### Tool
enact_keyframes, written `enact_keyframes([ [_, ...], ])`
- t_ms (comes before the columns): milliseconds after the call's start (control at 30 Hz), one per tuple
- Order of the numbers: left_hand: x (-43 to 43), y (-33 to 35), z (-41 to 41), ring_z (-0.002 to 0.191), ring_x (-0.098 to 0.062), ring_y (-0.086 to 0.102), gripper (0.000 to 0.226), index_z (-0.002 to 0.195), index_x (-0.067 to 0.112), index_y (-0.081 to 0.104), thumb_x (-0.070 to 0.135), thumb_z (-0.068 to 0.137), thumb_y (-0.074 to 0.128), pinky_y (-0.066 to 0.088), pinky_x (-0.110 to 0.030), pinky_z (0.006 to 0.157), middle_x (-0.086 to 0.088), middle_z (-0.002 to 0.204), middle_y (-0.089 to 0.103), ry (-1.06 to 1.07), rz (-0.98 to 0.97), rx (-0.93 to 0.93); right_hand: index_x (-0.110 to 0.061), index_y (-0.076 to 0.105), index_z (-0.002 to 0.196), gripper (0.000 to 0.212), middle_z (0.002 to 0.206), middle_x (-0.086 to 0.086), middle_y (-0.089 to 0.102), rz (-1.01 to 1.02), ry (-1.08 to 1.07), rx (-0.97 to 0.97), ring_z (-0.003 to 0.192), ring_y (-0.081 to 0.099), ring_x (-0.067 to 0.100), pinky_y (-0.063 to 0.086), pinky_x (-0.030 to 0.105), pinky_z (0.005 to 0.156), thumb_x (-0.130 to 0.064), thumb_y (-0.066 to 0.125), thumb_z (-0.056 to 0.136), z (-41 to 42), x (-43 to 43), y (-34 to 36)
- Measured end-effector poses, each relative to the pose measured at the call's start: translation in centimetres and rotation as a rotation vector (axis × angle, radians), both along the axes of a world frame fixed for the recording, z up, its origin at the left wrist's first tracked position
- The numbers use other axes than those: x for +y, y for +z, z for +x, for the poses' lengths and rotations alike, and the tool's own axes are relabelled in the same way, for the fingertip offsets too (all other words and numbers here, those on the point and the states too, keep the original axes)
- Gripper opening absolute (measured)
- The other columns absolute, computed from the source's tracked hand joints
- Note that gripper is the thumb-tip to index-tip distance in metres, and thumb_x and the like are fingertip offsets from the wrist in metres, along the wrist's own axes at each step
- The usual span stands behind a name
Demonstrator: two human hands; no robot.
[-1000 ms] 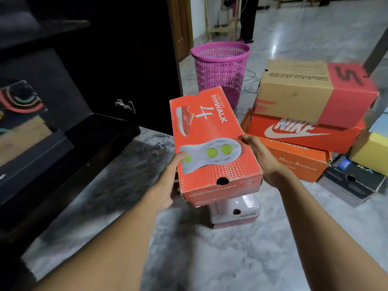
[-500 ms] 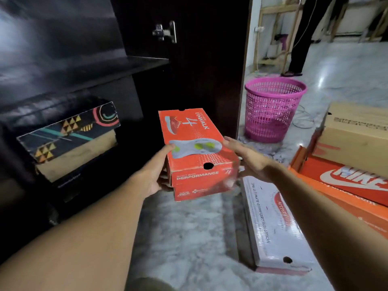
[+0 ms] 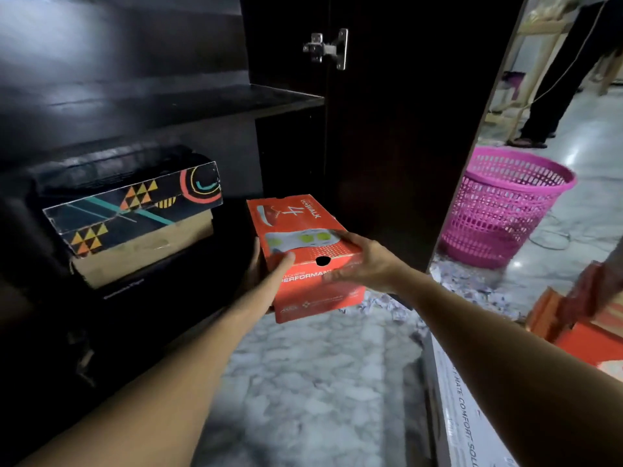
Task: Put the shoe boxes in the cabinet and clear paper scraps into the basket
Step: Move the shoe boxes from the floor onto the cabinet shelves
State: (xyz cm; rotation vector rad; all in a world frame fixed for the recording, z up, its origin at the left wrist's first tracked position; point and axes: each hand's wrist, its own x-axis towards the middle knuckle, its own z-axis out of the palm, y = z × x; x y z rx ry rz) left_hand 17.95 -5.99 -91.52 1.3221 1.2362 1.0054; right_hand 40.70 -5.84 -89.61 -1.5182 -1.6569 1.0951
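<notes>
White box: a long white cardboard shoe box (image 3: 472,409) lies on the marble floor at the near right.
Left hand (image 3: 266,274): fingers pressed flat on the left wall of the orange cardboard shoe box (image 3: 303,251), thumb over its lid.
Right hand (image 3: 357,261): fingers spread across lid and front corner.
Held box: clamped between both palms at the mouth of the dark wooden cabinet (image 3: 188,106), beside a patterned black box (image 3: 135,210) inside.
Handling: probably light and stiff; thin walls may dent, so hold opposite sides.
Scraps: paper bits (image 3: 472,281) litter the floor.
Basket: pink plastic mesh basket (image 3: 499,210) stands beyond.
</notes>
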Motion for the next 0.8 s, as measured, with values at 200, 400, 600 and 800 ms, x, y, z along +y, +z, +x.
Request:
enact_keyframes([
  [200,3.7,-4.1,0.4,0.118,-0.017,0.059,0.095,0.140,0.064,0.017,0.079,0.061,0.067,0.050,-0.043,0.100,0.012,0.137,0.056,0.042,-0.056,0.192,-0.028,0.053,0.129,0.093,0.107,0.000,0.074,-0.033,-0.001,0.149,0.097,0.073,0.018,0.056,0.043,0.094,-0.042,0.096,0.047,0.2,5.2,-5.0],
  [400,9.3,-5.9,1.7,0.116,-0.021,0.061,0.091,0.140,0.062,0.020,0.072,0.064,0.070,0.051,-0.044,0.098,0.008,0.134,0.057,0.155,-0.073,0.195,-0.025,0.054,0.114,0.061,0.106,0.003,0.068,0.013,-0.057,0.352,0.091,0.070,0.015,0.056,0.034,0.083,0.002,0.084,0.068,0.2,11.5,-8.5],
  [600,13.7,-9.3,2.1,0.103,-0.022,0.067,0.059,0.139,0.048,0.039,0.041,0.087,0.067,0.055,-0.045,0.092,0.004,0.114,0.069,0.173,-0.060,0.233,-0.009,0.050,0.133,0.068,0.103,-0.003,0.066,0.094,-0.228,0.271,0.089,0.064,0.008,0.051,0.008,0.072,0.009,0.079,0.074,-1.1,15.5,-11.6],
  [800,16.8,-10.9,2.4,0.110,-0.023,0.065,0.056,0.140,0.016,0.051,0.032,0.089,0.068,0.051,-0.039,0.098,-0.007,0.118,0.069,0.262,-0.006,0.299,-0.024,0.056,0.131,0.054,0.124,-0.002,0.039,0.230,-0.516,0.084,0.101,0.050,0.011,0.039,0.019,0.100,-0.013,0.077,0.081,-3.2,16.9,-14.5],
])
